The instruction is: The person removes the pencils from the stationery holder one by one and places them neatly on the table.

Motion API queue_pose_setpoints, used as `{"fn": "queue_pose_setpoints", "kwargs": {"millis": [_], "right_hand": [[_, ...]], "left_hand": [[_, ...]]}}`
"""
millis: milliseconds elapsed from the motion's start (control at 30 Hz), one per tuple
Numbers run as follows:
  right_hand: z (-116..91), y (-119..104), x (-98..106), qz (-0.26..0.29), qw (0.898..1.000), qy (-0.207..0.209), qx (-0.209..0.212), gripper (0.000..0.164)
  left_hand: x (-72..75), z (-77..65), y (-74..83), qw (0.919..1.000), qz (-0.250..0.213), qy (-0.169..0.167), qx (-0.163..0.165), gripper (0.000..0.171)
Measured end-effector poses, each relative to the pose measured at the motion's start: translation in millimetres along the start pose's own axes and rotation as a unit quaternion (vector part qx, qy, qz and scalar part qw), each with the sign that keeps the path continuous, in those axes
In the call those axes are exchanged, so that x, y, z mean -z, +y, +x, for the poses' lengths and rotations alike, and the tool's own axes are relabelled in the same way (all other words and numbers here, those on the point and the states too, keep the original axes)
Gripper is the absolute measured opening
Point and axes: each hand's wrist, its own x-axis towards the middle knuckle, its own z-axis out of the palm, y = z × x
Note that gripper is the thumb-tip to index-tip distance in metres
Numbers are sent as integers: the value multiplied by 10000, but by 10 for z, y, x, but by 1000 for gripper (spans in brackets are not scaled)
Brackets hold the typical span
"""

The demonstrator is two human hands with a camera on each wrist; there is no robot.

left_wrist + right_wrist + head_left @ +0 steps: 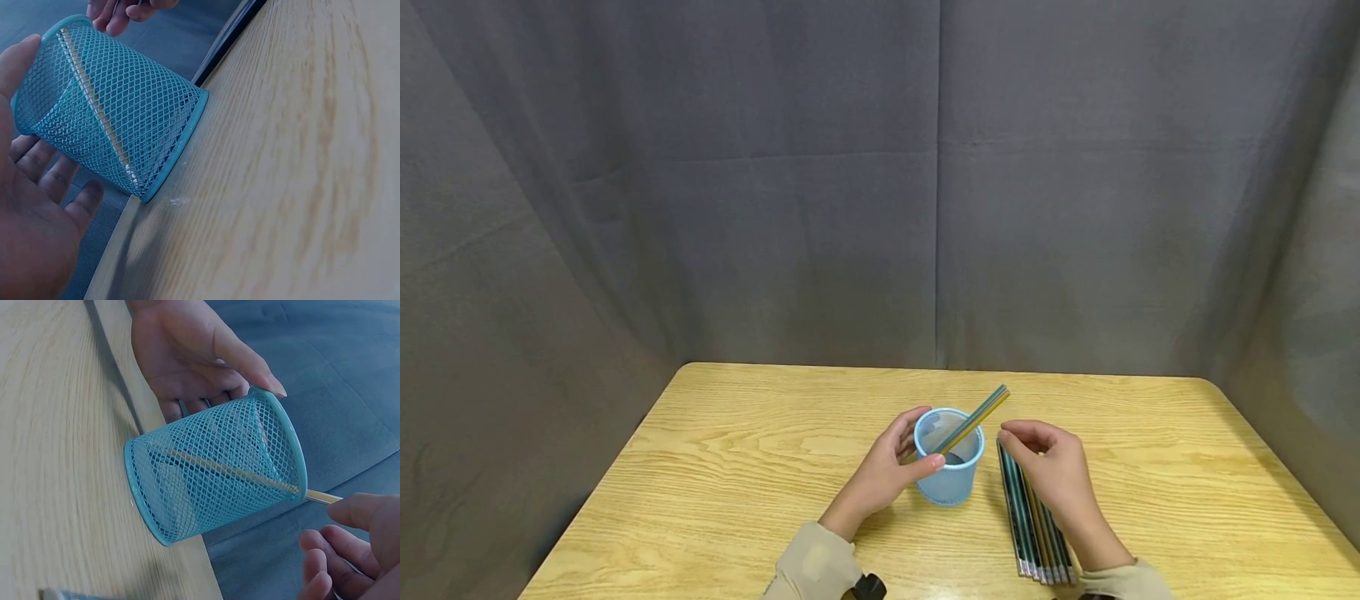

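My left hand [887, 471] holds a light-blue mesh pencil cup [946, 483] upright on the table. Its thumb lies at the near rim and its fingers spread along the left side, as the right wrist view also shows. Teal and yellow pencils [973, 421] lean in the cup, their upper ends sticking out to the right. My right hand [1056, 471] is just right of the cup, thumb and forefinger close together above the far end of a row of pencils [1033, 533]. In the right wrist view its thumb overlaps the outer end of a leaning pencil [322, 497], the other fingers loosely bent.
The wooden table [737, 467] has a light grain and rounded far corners. Grey curtains [812, 208] hang behind it and at both sides. The pencil row lies side by side, with metal-banded ends towards the near edge.
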Motion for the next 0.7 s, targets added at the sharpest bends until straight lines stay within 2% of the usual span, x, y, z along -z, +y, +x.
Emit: {"fn": "queue_pose_setpoints", "kwargs": {"millis": [700], "right_hand": [[36,-49,-175,249,9996,-83,-79,29]], "left_hand": [[5,-23,26,10000,8,23,61,67]]}}
